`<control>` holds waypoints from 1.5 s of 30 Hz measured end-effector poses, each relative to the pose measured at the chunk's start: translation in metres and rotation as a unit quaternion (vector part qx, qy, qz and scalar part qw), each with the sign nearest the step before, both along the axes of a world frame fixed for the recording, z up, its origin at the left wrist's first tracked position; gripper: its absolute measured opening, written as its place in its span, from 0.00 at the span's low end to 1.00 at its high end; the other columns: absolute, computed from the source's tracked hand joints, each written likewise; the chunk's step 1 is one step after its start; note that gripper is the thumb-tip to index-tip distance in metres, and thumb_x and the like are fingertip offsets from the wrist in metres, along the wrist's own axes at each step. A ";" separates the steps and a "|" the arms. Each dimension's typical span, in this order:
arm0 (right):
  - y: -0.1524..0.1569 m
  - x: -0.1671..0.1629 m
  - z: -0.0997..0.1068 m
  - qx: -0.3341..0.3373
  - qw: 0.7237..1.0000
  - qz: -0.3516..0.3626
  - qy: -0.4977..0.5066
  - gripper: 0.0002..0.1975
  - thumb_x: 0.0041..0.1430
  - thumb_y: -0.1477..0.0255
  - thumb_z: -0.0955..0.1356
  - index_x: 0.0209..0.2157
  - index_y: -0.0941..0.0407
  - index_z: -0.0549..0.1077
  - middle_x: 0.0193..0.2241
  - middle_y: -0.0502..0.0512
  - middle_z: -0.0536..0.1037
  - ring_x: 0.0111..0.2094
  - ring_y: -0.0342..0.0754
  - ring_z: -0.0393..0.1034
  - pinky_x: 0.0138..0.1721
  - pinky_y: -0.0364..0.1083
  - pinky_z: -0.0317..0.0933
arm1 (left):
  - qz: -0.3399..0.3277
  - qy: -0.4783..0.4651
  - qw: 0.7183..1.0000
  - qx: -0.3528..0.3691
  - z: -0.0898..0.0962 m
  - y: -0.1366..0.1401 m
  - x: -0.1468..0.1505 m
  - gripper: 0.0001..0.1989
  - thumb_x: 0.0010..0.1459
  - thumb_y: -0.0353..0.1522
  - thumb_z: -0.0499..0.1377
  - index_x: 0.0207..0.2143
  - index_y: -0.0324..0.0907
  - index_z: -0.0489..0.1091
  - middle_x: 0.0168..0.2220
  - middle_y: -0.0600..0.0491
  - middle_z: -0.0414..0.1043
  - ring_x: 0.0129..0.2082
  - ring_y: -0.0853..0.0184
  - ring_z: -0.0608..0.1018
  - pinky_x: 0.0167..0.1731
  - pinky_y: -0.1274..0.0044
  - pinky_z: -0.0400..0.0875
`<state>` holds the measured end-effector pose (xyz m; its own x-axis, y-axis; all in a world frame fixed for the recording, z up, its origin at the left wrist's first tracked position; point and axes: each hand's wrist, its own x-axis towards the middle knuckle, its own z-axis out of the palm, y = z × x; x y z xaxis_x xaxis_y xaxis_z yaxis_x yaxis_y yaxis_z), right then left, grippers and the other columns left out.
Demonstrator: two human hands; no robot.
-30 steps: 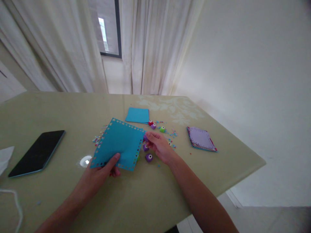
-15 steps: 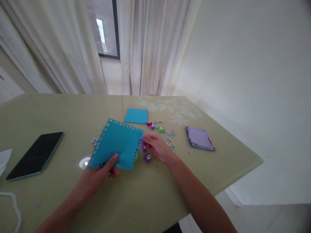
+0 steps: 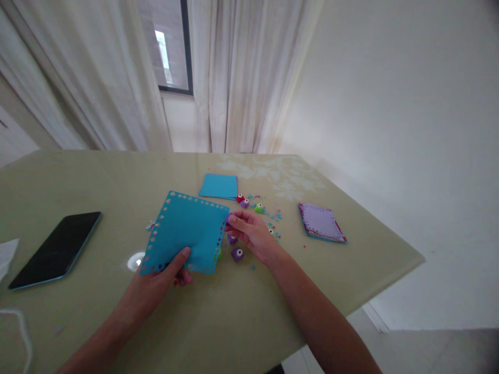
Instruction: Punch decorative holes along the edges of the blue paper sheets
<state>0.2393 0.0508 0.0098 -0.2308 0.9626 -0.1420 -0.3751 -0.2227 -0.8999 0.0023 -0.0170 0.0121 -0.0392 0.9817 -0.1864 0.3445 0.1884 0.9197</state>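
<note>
My left hand (image 3: 166,270) grips a blue square sheet of paper (image 3: 187,228) by its lower edge, thumb on top. Small punched shapes line the sheet's borders. At its right edge, my right hand (image 3: 251,231) is closed around a small purple paper punch (image 3: 230,219), mostly hidden by the fingers. Just below that hand lie two more purple punches, one (image 3: 237,253) with an eye-like button and one (image 3: 232,239) partly covered. A green punch (image 3: 220,254) peeks out from behind the sheet.
Red (image 3: 240,198) and green punches (image 3: 259,208) lie beyond my right hand amid paper confetti (image 3: 277,213). A blue paper stack (image 3: 219,186) is behind them; a punched purple-topped stack (image 3: 322,222) lies right. A black tablet (image 3: 58,249) and white cable (image 3: 24,332) are at left.
The blue sheet has turned slightly, its upper left corner shifting left. My right hand and the purple punch have moved a little up along the sheet's right edge.
</note>
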 end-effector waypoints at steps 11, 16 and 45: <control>-0.001 0.001 0.001 0.076 0.993 -0.021 -0.088 0.24 0.42 0.56 0.84 0.36 0.53 0.78 0.32 0.50 0.82 0.31 0.44 0.74 0.34 0.44 0.65 | -0.001 0.013 1.000 0.009 0.001 -0.001 -0.002 0.28 0.51 0.59 0.61 0.14 0.49 0.75 0.20 0.51 0.79 0.25 0.60 0.81 0.30 0.72 0.77; -0.003 0.001 0.006 0.097 0.988 0.003 -0.121 0.23 0.46 0.52 0.82 0.33 0.55 0.79 0.29 0.48 0.78 0.28 0.42 0.68 0.33 0.44 0.62 | -0.006 0.026 1.000 0.012 -0.002 0.000 -0.003 0.29 0.52 0.60 0.60 0.14 0.49 0.75 0.20 0.51 0.78 0.24 0.61 0.80 0.30 0.73 0.77; -0.003 -0.004 0.000 0.042 0.995 0.028 -0.082 0.26 0.46 0.49 0.82 0.26 0.55 0.74 0.23 0.45 0.69 0.24 0.40 0.58 0.27 0.43 0.52 | -0.040 0.034 0.999 0.008 -0.020 -0.002 -0.008 0.30 0.58 0.59 0.61 0.17 0.47 0.76 0.22 0.52 0.80 0.25 0.61 0.81 0.37 0.72 0.75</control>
<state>0.2349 0.0474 0.0097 -0.2658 0.9586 -0.1025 -0.2114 -0.1617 -0.9639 -0.0055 -0.0193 -0.0077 0.0283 0.9849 -0.1707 0.4191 0.1433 0.8966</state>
